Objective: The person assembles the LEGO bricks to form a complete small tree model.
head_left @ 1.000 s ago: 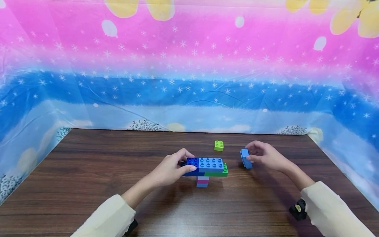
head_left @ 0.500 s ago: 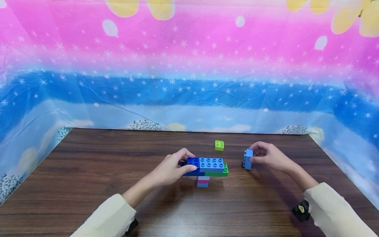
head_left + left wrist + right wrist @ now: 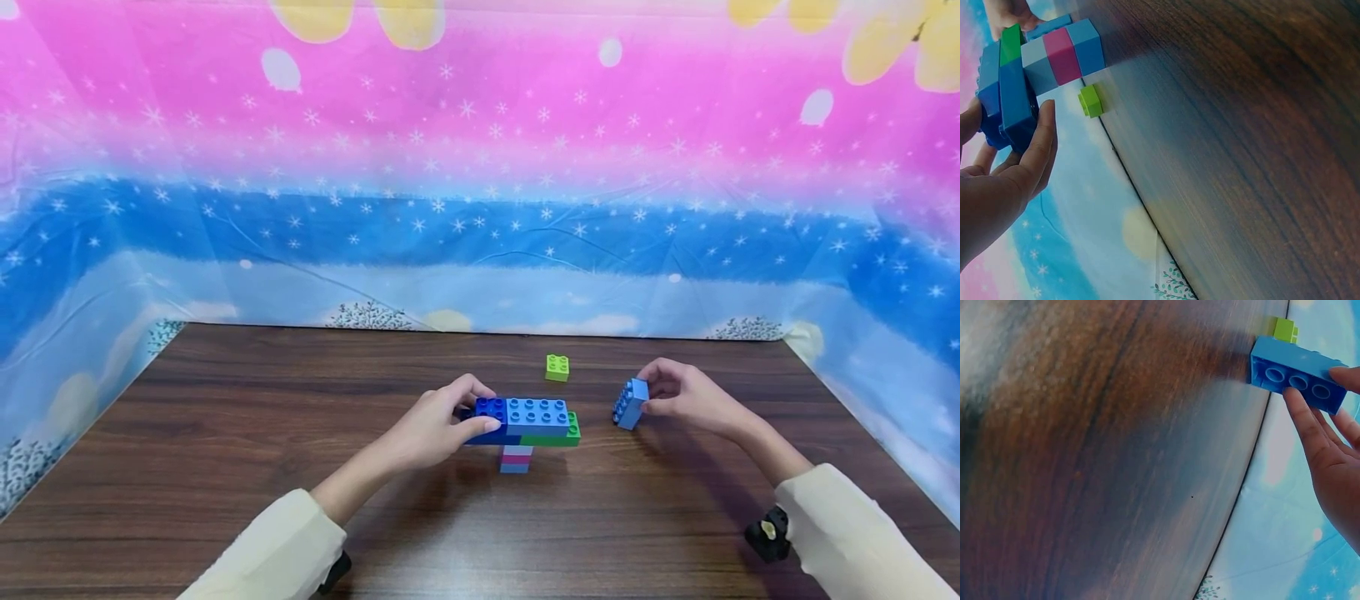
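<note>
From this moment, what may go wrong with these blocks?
The wide top layers rest on one narrow column, and the left hand grips only their left end, so pressing the right might tip them. The right hand holds a tilted blue brick near one end; it could slip.

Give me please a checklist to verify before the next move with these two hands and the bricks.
1. Left hand grips the tower: ok.
2. Right hand grips the blue brick: ok.
3. Blue brick right way up: not ok, studs face sideways.
4. Tower's light-blue top brick uncovered: ok.
5. Lime brick apart from both hands: ok.
6. Tower's foot touching the table: cannot tell.
</note>
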Action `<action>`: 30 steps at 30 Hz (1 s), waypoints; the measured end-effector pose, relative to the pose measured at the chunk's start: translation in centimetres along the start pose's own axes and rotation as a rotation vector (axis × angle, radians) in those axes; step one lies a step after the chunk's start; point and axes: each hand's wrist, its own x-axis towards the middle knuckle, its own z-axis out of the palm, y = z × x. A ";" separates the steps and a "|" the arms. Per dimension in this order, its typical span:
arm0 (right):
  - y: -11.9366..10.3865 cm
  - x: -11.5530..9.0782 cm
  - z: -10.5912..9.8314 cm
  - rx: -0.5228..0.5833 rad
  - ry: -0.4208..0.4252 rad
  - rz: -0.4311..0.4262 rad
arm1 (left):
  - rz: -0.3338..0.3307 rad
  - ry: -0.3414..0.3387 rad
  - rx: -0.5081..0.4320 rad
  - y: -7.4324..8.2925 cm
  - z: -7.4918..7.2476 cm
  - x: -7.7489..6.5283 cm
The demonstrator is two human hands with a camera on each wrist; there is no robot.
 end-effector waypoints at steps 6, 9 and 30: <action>-0.1 -0.1 -0.1 0.012 -0.014 0.010 | -0.004 0.001 -0.004 0.1 -0.1 0.0; -0.2 -0.2 -0.2 0.013 -0.022 0.006 | -0.002 0.001 -0.003 0.1 -0.1 0.0; -3.1 -0.7 -1.3 -0.001 0.017 -0.184 | 0.000 -0.004 0.008 0.1 -0.1 0.0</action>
